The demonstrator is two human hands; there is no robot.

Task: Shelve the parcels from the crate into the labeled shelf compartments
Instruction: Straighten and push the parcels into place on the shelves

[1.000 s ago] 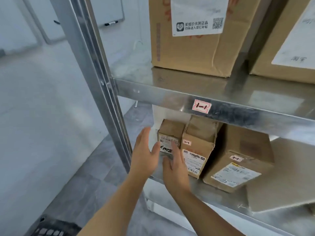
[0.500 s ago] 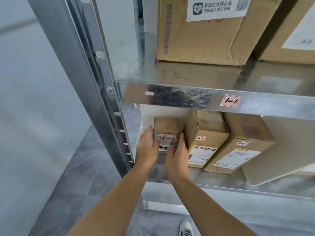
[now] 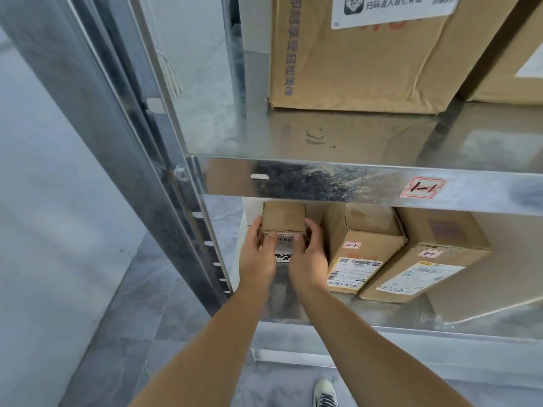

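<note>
Two hands, left hand (image 3: 258,261) and right hand (image 3: 307,258), gripped the small parcel (image 3: 283,220) at the left end of the lower shelf (image 3: 382,315), beside a taller parcel (image 3: 365,233). Placement looked nearly done; next, each grip should loosen and withdraw straight.

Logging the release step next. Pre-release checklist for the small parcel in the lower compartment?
1. Left hand and right hand grip the small parcel on both sides: ok.
2. Parcel upright: ok.
3. Base seated on the lower shelf: cannot tell, hands hide it.
4. Clear of the neighbouring parcel: ok, a gap shows.
5. Its tag matches the 1-1 sticker: cannot tell, no tag visible.
</note>
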